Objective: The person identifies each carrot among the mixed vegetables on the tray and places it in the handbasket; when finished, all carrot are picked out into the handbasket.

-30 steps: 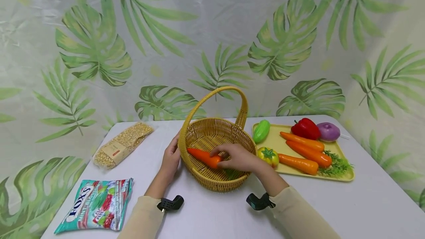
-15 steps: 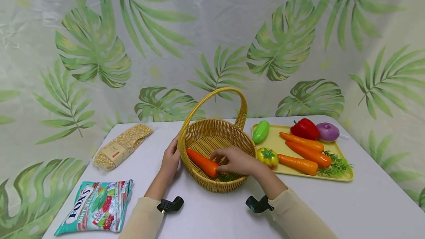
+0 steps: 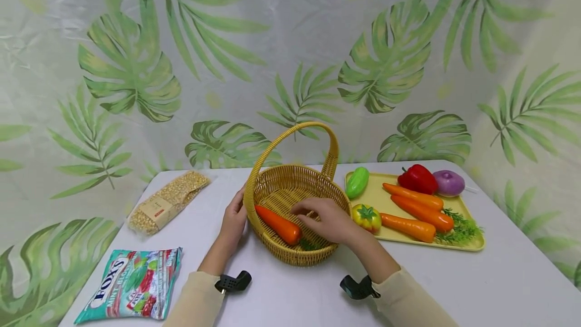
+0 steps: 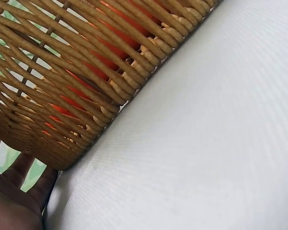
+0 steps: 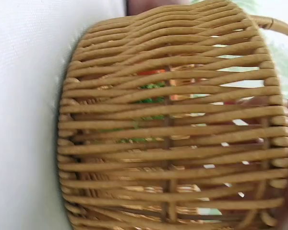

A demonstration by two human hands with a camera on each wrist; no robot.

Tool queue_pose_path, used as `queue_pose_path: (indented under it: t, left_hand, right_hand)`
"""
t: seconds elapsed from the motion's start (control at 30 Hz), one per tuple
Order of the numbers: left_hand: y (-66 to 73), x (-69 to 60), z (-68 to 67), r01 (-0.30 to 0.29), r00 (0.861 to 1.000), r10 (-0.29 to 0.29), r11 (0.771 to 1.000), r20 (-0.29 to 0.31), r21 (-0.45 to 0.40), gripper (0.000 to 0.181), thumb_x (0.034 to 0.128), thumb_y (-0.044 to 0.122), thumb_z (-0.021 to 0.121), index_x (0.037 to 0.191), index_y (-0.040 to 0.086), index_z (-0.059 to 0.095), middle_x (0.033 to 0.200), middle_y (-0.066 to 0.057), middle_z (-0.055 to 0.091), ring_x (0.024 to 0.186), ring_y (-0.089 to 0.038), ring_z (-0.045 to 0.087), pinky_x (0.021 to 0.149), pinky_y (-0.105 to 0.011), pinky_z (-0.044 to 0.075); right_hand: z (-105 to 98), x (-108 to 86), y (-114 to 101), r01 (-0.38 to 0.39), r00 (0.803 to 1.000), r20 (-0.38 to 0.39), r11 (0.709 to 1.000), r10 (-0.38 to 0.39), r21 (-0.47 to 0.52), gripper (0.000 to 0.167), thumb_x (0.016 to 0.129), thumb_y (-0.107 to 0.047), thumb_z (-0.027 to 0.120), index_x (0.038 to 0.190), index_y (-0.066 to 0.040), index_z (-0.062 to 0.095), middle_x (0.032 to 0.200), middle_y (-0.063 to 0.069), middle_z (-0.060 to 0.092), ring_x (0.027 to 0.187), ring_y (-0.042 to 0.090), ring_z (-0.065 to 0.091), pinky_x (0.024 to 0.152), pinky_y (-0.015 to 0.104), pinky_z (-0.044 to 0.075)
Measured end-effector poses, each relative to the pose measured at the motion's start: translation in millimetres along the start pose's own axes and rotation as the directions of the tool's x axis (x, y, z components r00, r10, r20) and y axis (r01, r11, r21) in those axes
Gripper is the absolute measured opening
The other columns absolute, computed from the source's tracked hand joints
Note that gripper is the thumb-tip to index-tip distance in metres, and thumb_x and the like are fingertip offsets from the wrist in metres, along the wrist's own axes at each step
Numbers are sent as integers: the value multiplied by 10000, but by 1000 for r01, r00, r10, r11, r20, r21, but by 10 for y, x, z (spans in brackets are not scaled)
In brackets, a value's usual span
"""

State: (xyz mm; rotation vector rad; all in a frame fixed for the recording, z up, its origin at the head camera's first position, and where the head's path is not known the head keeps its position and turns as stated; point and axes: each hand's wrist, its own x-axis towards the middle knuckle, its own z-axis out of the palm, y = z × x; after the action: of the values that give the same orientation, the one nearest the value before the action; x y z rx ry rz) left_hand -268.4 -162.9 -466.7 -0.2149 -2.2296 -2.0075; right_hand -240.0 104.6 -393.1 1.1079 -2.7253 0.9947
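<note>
Hands (image 3: 233, 220) (image 3: 330, 222) at round woven basket (image 3: 295, 258).

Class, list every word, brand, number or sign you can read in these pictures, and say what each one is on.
"FOX'S": large, on the teal packet.
"MINT": beside it on the same packet; the word after it is too blurred to read in full.
Packet's smaller print: too small to read reliably.
Paper label on the clear bag of yellowish kernels: marks too small to read.
</note>
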Motion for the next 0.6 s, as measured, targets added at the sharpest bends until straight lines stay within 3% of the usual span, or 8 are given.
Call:
queue_pose_path:
  t: [0.27, 0.6]
  left_hand:
    - [-13, 12, 6, -3, 1000, 3, 1000, -6, -3, 482, 1047, 365, 498, 1520, 311, 420, 1617, 123, 336, 1537, -138, 238, 1271, -408, 201]
    - [-13, 0, 6, -12, 1000, 12, 1000, -13, 0, 468, 1045, 371, 501, 1506, 313, 441, 1606, 142, 347, 1529, -121, 251, 1271, -392, 202]
  right_hand:
    - [-167, -125, -46, 67, 995, -70, 998, -67, -4, 240, 974, -107, 627, 1201, -154, 692, 1148, -17, 721, 1045, 170, 679, 918, 413, 583]
    - [-454, -318, 15, -17, 996, -91, 1000, 15, -22, 300, 959, -145, 662, 1256, -184, 665, 1245, -15, 684, 1127, 218, 650, 962, 452, 561]
